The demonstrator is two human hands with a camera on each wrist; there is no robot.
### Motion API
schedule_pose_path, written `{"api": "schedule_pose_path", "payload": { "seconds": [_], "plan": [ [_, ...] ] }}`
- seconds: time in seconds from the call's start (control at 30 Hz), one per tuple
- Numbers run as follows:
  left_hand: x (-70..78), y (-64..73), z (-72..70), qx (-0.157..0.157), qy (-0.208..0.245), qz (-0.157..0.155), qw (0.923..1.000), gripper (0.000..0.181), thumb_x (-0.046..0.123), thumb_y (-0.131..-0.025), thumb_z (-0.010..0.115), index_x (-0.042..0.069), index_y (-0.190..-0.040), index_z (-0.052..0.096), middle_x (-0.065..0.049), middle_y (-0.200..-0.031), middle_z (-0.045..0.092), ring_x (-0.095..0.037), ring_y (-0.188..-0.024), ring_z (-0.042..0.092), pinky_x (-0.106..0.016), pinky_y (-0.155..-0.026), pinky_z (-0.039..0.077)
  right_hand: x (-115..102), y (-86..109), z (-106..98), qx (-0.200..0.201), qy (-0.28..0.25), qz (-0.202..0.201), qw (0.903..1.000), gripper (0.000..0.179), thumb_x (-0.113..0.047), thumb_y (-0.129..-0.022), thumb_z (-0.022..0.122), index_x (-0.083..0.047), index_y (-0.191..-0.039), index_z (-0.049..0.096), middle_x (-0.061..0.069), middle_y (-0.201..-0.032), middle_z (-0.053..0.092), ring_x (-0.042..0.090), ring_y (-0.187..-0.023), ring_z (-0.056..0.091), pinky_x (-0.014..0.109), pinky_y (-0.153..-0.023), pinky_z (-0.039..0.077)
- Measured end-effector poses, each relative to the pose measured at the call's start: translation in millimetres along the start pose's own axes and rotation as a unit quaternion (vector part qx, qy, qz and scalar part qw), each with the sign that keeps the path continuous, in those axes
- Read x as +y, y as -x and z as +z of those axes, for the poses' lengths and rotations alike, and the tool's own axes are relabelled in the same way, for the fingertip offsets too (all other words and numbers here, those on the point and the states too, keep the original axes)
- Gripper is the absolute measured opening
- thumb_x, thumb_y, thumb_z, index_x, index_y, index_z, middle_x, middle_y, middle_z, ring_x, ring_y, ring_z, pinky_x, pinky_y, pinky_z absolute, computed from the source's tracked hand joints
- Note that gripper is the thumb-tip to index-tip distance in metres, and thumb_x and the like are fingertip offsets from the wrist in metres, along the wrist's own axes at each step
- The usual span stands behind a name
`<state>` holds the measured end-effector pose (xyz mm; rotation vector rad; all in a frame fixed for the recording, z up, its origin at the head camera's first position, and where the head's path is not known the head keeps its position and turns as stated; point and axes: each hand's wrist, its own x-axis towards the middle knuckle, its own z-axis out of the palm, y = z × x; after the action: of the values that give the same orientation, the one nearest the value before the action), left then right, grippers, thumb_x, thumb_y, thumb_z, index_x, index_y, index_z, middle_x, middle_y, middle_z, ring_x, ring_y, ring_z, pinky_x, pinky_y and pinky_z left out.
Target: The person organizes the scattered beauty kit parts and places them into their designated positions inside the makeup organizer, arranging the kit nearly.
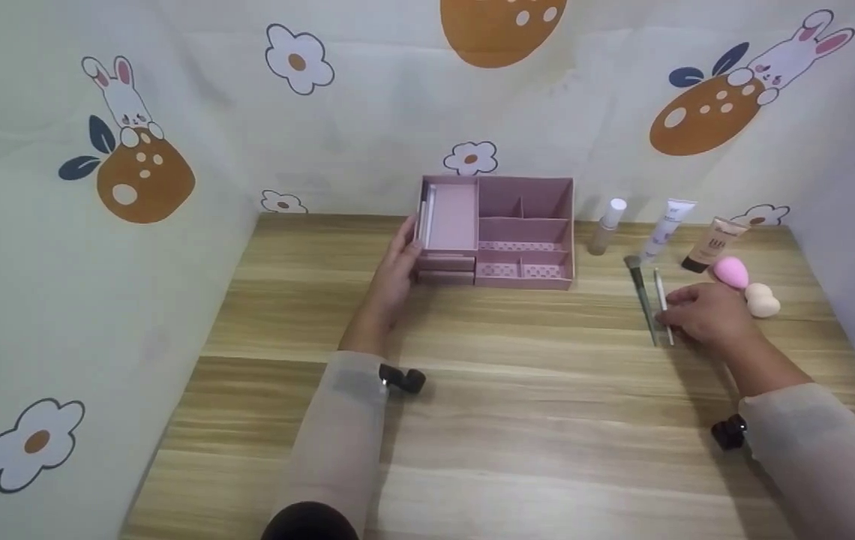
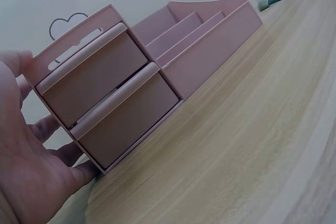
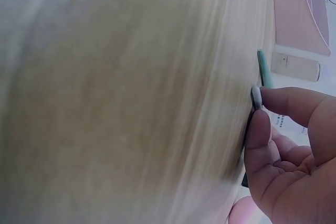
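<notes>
We spread the left hand against the left side of the organizer, presumably steadying it. Right of the organizer, our right hand pinches the white stick, probably because it is slim.

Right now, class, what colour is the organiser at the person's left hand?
The organiser is dusty pink, showing best in the head view.

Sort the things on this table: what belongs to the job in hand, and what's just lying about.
In the job:
- pink compartment organizer, touched by the left hand
- slim white stick, perhaps a brush, pinched by the right hand

Lying about, not held, though possibly wanted later:
- green-handled makeup brush
- white-capped bottle
- white squeeze tube
- BB cream tube
- pink sponge
- beige gourd-shaped sponge
</notes>
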<state>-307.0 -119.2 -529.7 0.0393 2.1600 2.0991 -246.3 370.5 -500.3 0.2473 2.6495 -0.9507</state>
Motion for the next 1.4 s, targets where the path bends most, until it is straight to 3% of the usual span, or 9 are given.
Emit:
{"api": "schedule_pose_path", "payload": {
  "seconds": [0.43, 0.63, 0.87, 1.2, 1.4],
  "plan": [
    [-1.2, -1.0, -0.8, -0.003, 0.002, 0.021, 0.9998, 0.056, 0.049, -0.112, 0.044, 0.046, -0.166, 0.032, 0.007, -0.181, 0.02, -0.021, -0.169, 0.015, -0.047, -0.138, 0.019, 6.4, -1.3, -0.4, 0.011, -0.008, -0.013, 0.9998, 0.053, -0.024, -0.093, 0.079, 0.01, -0.132, 0.068, 0.002, -0.092, 0.078, 0.009, -0.072, 0.066, 0.026, -0.061, 0.056],
    [-0.9, -0.9, -0.1, -0.004, 0.004, 0.017, 0.9998, 0.057, 0.05, -0.112, 0.044, 0.045, -0.167, 0.031, 0.008, -0.181, 0.019, -0.022, -0.169, 0.015, -0.049, -0.138, 0.02, 1.3, 3.8, -0.9, -0.002, -0.069, -0.011, 0.9976, 0.055, -0.022, -0.097, 0.074, 0.011, -0.139, 0.063, -0.001, -0.092, 0.079, 0.005, -0.076, 0.069, 0.025, -0.066, 0.059],
    [-1.1, -1.6, 0.2, -0.001, 0.018, 0.011, 0.9998, 0.049, 0.051, -0.111, 0.045, 0.057, -0.159, 0.037, 0.01, -0.18, 0.023, -0.019, -0.169, 0.016, -0.049, -0.137, 0.02, -18.2, 14.2, 0.3, 0.013, -0.129, -0.01, 0.9915, 0.056, -0.02, -0.097, 0.072, 0.007, -0.145, 0.06, -0.004, -0.095, 0.077, 0.003, -0.077, 0.072, 0.024, -0.073, 0.064],
    [-1.4, -0.9, 0.8, -0.006, 0.017, 0.005, 0.9998, 0.05, 0.053, -0.111, 0.045, 0.057, -0.16, 0.035, 0.01, -0.18, 0.021, -0.02, -0.169, 0.016, -0.049, -0.137, 0.021, -52.0, 25.0, 12.3, 0.005, -0.251, -0.031, 0.9676, 0.056, -0.018, -0.102, 0.069, 0.005, -0.151, 0.053, -0.02, -0.092, 0.074, 0.003, -0.083, 0.073, 0.024, -0.079, 0.066],
    [-0.6, 0.3, 0.9, -0.008, 0.014, 0.014, 0.9998, 0.049, 0.05, -0.113, 0.043, 0.057, -0.161, 0.034, 0.012, -0.18, 0.02, -0.02, -0.17, 0.014, -0.051, -0.138, 0.018, -77.8, 25.1, 21.0, 0.008, -0.329, -0.066, 0.942, 0.045, -0.005, -0.1, 0.069, 0.007, -0.141, 0.058, -0.013, -0.091, 0.078, 0.004, -0.079, 0.074, 0.022, -0.076, 0.065]
  ]
}}
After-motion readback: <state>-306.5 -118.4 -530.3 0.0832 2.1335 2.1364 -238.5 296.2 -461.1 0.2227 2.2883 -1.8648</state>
